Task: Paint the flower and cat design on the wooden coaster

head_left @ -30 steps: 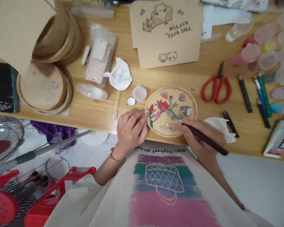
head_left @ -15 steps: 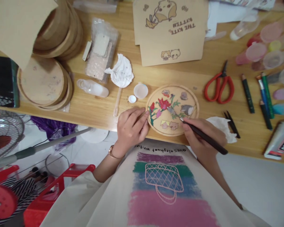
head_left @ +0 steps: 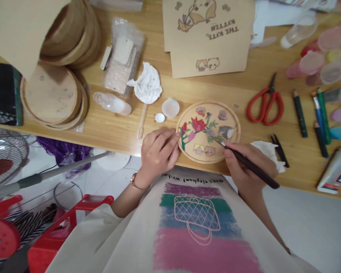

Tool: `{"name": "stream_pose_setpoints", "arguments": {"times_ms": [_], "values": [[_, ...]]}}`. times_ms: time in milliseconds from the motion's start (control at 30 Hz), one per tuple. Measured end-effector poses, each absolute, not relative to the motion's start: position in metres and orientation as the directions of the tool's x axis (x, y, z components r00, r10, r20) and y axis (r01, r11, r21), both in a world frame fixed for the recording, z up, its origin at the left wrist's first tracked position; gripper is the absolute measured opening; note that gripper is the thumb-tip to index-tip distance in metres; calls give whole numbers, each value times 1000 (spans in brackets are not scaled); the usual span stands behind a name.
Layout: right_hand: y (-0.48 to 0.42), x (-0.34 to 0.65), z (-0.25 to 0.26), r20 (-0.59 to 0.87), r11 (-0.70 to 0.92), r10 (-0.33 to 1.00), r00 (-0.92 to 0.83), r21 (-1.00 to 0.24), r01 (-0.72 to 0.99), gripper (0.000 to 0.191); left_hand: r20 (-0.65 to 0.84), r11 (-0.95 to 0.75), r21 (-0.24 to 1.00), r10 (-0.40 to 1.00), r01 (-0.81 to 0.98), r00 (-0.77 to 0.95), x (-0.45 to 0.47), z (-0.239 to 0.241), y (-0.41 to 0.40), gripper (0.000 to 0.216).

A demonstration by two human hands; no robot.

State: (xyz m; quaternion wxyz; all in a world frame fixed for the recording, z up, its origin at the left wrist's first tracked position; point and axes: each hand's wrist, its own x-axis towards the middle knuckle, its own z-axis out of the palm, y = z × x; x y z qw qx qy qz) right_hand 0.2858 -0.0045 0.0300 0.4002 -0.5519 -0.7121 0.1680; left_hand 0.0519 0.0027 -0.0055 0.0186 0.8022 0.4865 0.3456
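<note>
A round wooden plaque painted with red flowers, green stems and small animals lies near the front edge of the wooden table. My left hand rests at the plaque's left rim, fingers curled and fingertips touching the rim. My right hand pinches a black-handled paintbrush, its tip resting on the painted part at the plaque's right centre. A small white cup and a white cap stand just left of the plaque.
Red scissors, coloured pencils and paint pots lie right. Crumpled tissues, a clear bottle, stacked wooden discs, a phone and printed cardboard fill the back and left. Black tweezers sit by my right hand.
The brush tip has drawn back to the right across the plaque, from near its middle toward the grey figure. My left hand has stayed at the rim. The view shifted slightly.
</note>
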Motion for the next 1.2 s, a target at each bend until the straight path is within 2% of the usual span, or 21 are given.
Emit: {"name": "stream_pose_setpoints", "arguments": {"times_ms": [233, 1000, 1200], "values": [[-5, 285, 31, 383, 358, 916, -118, -651, 669, 20, 529, -527, 374, 797, 763, 291, 52, -7, 2, 38], [-6, 285, 33, 365, 322, 927, -83, -666, 673, 17, 515, -513, 378, 808, 771, 286, 51, -7, 2, 39], [-11, 290, 33, 417, 344, 907, -48, -673, 655, 23, 515, -520, 382, 806, 764, 292, 50, -7, 1, 38]]}}
